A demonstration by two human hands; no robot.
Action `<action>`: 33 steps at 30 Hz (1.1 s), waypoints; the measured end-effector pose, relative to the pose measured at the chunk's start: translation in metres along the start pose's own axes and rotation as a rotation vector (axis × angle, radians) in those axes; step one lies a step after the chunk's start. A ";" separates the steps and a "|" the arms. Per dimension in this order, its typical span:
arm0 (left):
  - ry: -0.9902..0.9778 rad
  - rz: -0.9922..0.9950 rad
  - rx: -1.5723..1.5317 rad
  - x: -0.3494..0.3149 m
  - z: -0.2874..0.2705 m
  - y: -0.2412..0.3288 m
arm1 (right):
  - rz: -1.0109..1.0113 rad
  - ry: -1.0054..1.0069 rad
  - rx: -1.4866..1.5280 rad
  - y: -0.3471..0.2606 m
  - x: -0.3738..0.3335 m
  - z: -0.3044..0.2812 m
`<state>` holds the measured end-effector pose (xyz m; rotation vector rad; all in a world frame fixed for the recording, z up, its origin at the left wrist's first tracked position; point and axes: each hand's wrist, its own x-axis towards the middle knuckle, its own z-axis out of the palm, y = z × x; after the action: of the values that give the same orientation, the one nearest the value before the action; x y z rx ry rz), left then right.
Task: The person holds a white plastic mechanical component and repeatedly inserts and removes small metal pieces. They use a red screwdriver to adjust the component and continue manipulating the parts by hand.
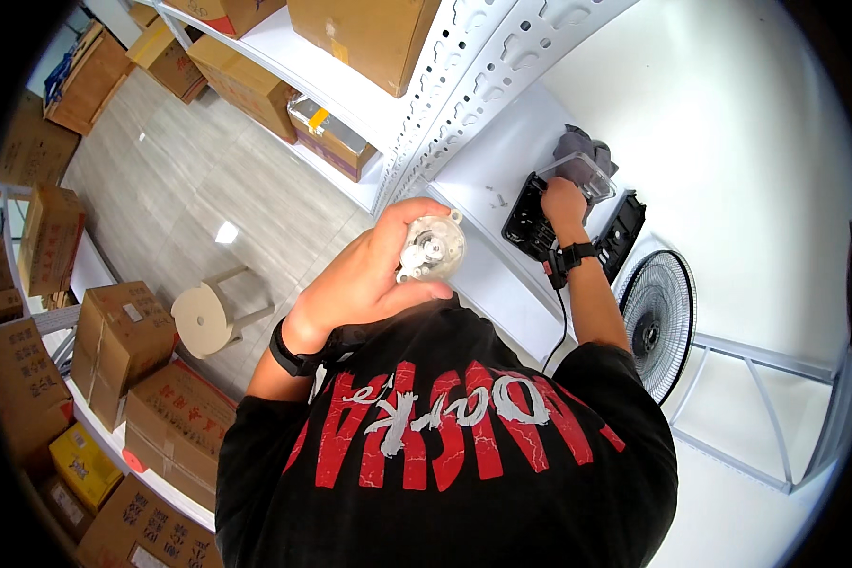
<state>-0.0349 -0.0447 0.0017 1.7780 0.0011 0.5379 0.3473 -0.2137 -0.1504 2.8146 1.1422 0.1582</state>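
My left hand [364, 270] is closed around a round, whitish plastic housing [433, 248] with a gear-like centre and small lugs at its edge. The housing is held up in front of my shirt, its open face toward me. Over on the white shelf, my right hand [563, 203] reaches down at the edge of a black tool case [523, 220] holding small dark parts. A clear plastic box [596, 176] sits right beside that hand. My right fingers are curled, and their tips are hidden, so what they grip does not show.
A grey cloth [584, 147] lies behind the clear box. Another black case part [625, 227] and a round black fan grille [655, 327] are to the right. Small whitish pieces [495, 198] lie on the shelf. A beige stool [204, 320] and stacked cartons [123, 331] stand left.
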 end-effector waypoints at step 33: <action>0.102 -0.021 -0.377 0.003 0.003 -0.016 | -0.668 0.298 0.940 -0.150 -0.121 -0.242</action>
<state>-0.0264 -0.0425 -0.0124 1.3813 -0.0103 0.5722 0.1259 -0.1782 0.0620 2.8754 2.7417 -0.0385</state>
